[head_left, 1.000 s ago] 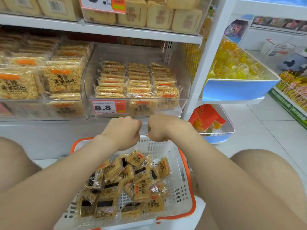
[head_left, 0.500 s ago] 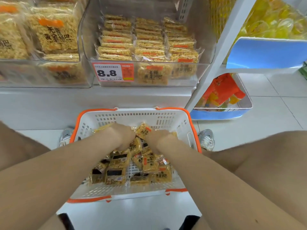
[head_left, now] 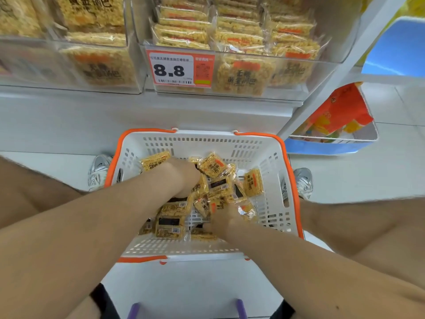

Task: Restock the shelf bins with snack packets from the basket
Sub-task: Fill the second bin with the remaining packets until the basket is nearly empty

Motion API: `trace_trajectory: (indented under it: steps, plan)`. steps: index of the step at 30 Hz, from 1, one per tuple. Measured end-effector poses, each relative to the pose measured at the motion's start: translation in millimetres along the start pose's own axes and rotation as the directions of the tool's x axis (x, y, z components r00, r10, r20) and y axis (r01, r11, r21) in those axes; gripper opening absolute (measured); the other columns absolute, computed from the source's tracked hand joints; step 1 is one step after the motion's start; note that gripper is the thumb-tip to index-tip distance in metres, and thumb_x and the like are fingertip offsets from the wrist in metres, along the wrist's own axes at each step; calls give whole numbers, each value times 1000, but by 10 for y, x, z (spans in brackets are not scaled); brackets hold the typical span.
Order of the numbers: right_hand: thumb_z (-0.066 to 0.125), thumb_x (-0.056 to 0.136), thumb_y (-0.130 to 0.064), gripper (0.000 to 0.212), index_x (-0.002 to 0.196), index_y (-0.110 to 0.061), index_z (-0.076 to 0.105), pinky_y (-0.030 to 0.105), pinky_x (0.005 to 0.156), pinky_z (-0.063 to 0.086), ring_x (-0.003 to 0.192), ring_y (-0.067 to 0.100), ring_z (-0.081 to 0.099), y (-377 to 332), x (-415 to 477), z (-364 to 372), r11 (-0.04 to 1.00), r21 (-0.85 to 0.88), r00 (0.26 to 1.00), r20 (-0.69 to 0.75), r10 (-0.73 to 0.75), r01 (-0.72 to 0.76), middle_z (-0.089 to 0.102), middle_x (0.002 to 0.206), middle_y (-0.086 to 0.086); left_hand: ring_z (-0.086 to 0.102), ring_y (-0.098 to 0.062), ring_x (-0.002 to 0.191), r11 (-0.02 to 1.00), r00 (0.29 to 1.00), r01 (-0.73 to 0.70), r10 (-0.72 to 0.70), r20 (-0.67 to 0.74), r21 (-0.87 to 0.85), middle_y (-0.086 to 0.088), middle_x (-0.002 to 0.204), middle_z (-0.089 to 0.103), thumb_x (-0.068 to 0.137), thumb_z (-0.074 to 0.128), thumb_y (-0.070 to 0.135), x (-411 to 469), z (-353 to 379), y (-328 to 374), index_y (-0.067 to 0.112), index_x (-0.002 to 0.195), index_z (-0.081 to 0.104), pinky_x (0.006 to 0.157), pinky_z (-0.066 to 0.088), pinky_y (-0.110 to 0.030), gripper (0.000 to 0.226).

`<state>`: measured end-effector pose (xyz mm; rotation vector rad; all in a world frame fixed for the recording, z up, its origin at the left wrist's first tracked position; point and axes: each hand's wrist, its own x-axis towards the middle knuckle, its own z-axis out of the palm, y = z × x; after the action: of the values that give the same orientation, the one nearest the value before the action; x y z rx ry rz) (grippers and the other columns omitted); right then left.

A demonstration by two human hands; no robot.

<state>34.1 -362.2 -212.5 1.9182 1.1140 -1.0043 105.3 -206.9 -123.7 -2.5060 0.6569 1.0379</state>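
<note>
A white basket with an orange rim sits on the floor between my knees, holding several yellow snack packets. My left hand is sunk into the far side of the pile, fingers curled down around packets. Nearer to me, my right hand grips packets too, its fingertips hidden under them. Above the basket, the clear shelf bin with the 8.8 price tag holds rows of the same packets.
A second clear bin of larger packets stands to the left. A blue tray with an orange bag sits low on the right behind a white shelf post. My shoes flank the basket.
Both hands dropped from the shelf edge into the basket and pushed deeper among the packets. My head tilted down, so the basket now fills the middle of the view.
</note>
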Motion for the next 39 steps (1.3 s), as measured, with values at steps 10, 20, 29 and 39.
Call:
trace_trajectory:
  steps: [10,20,29,39]
  plan:
    - [63,95,1,76,158,-13,24,35,49,43,59,21,49,538,-247,-293,910,362,929,-222,297,-204,64,93,8,54,-15,65,999,1000,-3,2,-9,-54,0,92,61,99,51,7,-87,-108,19,14,112,67,51,40,-28,22]
    - [42,104,-24,34,136,-23,29,41,61,44,73,27,59,926,-591,-539,485,867,774,-384,503,115,59,83,5,60,-18,79,947,1000,6,-14,-23,-320,-4,113,64,99,62,8,-377,-395,-60,14,138,57,62,51,-31,39]
    - [43,102,-24,43,68,-3,58,45,56,61,56,38,69,1218,-1418,-1201,92,956,674,-263,690,280,66,61,20,65,-25,83,734,831,-148,-272,-485,-663,4,88,68,81,71,50,-840,-736,-156,26,100,60,71,56,-40,32]
    - [43,94,-28,30,72,-12,55,34,55,40,68,36,58,1698,-2337,-1717,561,827,257,-553,793,50,59,71,10,46,-14,56,138,671,-447,-602,-433,-884,5,59,50,89,70,31,-1397,-1292,-256,16,67,61,57,34,-28,28]
